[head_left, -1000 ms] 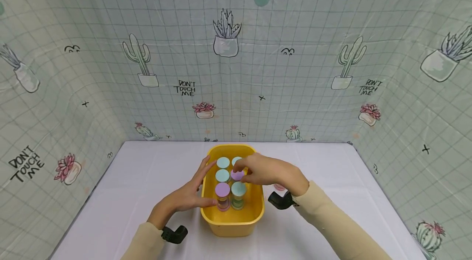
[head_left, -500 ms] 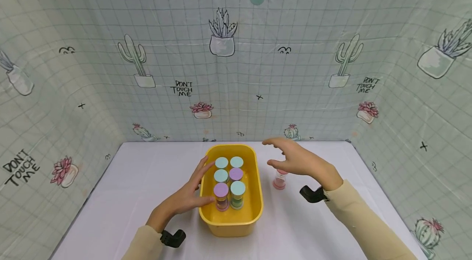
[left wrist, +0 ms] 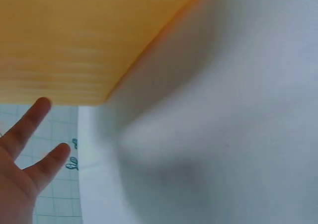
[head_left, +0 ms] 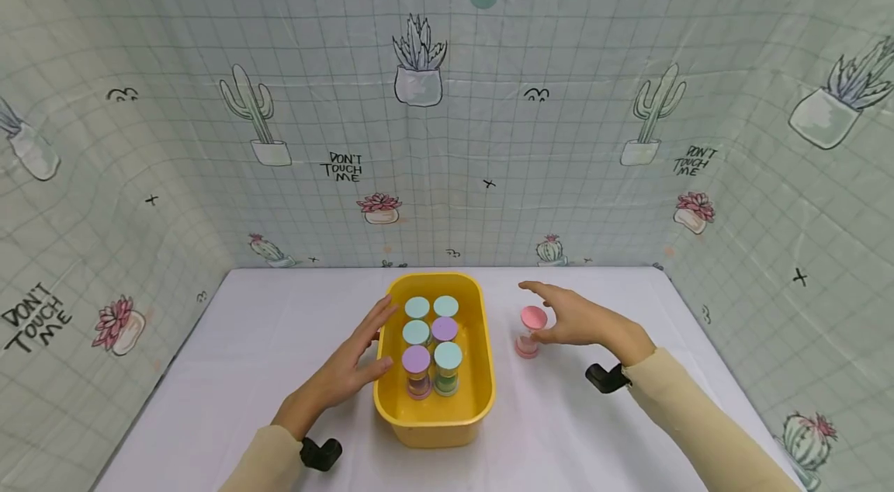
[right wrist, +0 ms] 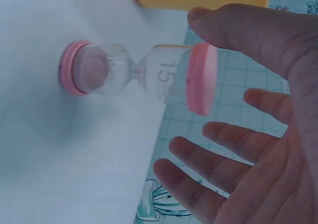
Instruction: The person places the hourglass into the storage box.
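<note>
A pink-capped hourglass (head_left: 534,317) stands upright on the table, right of a yellow bin (head_left: 436,436). My right hand (head_left: 583,321) is beside it, fingers spread and thumb apart; in the right wrist view a gap shows between the fingers and the pink cap (right wrist: 202,80), which bears no grip. Inside the bin stand several hourglasses, two with purple caps (head_left: 416,358) and the others with light blue caps (head_left: 448,355). My left hand (head_left: 342,368) lies along the bin's left side with straight fingers; whether they touch the rim I cannot tell.
A white cloth covers the table (head_left: 279,337). Behind and at both sides hangs a grid-patterned sheet (head_left: 335,88) printed with cacti and lettering. Each wrist carries a black camera mount (head_left: 321,455).
My right hand has let go of a purple-capped hourglass in the bin and moved right to the pink one. My left hand has drawn back slightly, its thumb leaving the bin's inside.
</note>
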`<control>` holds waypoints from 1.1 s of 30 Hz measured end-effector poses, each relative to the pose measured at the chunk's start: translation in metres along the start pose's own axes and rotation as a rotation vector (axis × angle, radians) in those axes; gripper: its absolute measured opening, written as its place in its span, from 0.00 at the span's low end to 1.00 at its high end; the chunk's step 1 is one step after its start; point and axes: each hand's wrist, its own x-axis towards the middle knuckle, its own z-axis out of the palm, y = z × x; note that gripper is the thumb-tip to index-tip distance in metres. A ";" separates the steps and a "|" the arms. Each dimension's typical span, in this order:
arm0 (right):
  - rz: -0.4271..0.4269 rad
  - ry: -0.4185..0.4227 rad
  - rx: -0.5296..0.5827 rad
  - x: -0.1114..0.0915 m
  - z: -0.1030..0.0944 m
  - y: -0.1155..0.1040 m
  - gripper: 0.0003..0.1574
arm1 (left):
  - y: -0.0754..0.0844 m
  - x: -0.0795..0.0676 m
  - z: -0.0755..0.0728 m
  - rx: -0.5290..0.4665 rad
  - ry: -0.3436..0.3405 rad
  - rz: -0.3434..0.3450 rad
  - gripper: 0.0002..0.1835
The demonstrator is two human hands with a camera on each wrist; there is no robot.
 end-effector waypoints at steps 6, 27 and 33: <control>-0.003 -0.045 0.041 0.004 0.005 0.007 0.53 | -0.007 0.000 0.005 -0.023 0.066 0.035 0.39; 0.047 -0.059 0.090 0.010 0.019 0.006 0.50 | -0.018 0.004 0.027 -0.077 0.130 0.089 0.33; 0.026 -0.041 0.054 0.014 0.023 0.005 0.47 | -0.020 0.003 0.028 -0.092 0.135 0.084 0.34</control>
